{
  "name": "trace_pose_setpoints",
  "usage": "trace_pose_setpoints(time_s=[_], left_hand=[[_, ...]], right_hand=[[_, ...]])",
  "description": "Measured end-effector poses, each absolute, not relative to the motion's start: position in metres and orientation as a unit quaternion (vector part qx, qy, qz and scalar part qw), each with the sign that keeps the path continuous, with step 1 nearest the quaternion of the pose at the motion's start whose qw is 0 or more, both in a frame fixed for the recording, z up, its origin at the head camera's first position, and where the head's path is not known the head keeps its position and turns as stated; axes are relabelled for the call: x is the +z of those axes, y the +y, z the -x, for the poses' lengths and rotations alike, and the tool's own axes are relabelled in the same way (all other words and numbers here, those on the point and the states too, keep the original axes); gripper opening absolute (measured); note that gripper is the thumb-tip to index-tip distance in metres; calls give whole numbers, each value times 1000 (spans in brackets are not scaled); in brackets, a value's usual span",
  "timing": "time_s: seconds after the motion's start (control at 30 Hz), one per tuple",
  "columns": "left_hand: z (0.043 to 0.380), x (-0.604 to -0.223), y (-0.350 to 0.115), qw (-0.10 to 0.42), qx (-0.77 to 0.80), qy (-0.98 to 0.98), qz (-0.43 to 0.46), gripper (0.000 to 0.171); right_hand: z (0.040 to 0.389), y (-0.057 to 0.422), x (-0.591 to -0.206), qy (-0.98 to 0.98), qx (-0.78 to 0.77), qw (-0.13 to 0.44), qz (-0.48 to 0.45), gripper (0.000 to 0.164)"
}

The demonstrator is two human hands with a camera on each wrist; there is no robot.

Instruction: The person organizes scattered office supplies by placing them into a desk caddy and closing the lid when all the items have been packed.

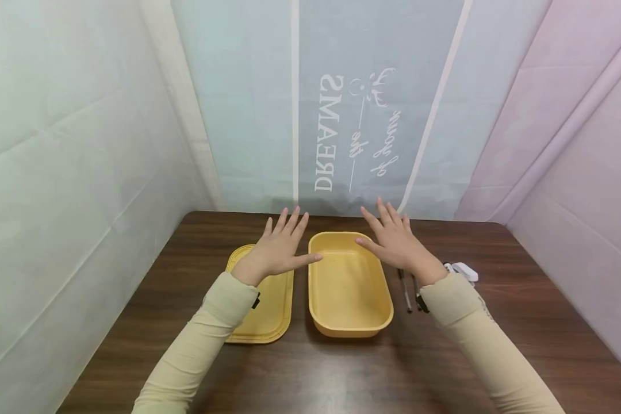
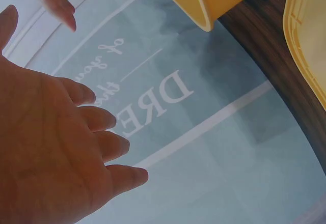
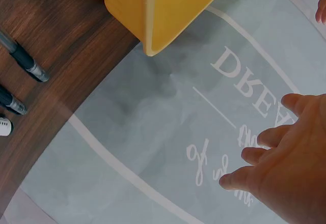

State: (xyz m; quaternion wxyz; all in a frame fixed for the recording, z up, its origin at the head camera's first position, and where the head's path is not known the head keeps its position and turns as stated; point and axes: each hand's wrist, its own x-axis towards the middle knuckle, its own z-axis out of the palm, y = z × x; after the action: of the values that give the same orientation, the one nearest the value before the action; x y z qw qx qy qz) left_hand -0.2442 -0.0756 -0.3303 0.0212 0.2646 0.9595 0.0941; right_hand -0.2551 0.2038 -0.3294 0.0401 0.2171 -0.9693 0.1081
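Note:
A yellow rectangular container (image 1: 349,287) with rounded corners stands without its lid in the middle of the wooden table, nothing inside it. Its matching yellow lid (image 1: 269,313) lies flat to its left. My left hand (image 1: 276,248) is raised with fingers spread, overlapping the lid and the container's left rim in the head view. Fingers also spread, my right hand (image 1: 399,244) is held up by the container's right rim. Neither hand holds anything. Two pens (image 3: 28,63) lie to the right of the container, partly hidden by the right arm in the head view.
A white object (image 1: 466,271), partly hidden behind the right wrist, lies on the table right of the pens. The dark wooden table (image 1: 186,299) ends at a hanging blue cloth (image 1: 253,115) with white lettering. Pale cloth walls stand at both sides.

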Motion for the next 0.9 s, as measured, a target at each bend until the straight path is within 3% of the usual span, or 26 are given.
trace_pose_setpoints(time_s=[0.33,0.57,0.9], left_hand=[[240,-327,-74,23,105,955,-277,97],[232,-339,-76,40,96,946,-306,111],[211,-379,-73,109,102,931,-333,129]], right_hand=[[252,208,-322,-970,114,44,-212,77],[253,228,-315,-963,163,74,-201,76],[259,302,-318,-976,149,97,-125,52]])
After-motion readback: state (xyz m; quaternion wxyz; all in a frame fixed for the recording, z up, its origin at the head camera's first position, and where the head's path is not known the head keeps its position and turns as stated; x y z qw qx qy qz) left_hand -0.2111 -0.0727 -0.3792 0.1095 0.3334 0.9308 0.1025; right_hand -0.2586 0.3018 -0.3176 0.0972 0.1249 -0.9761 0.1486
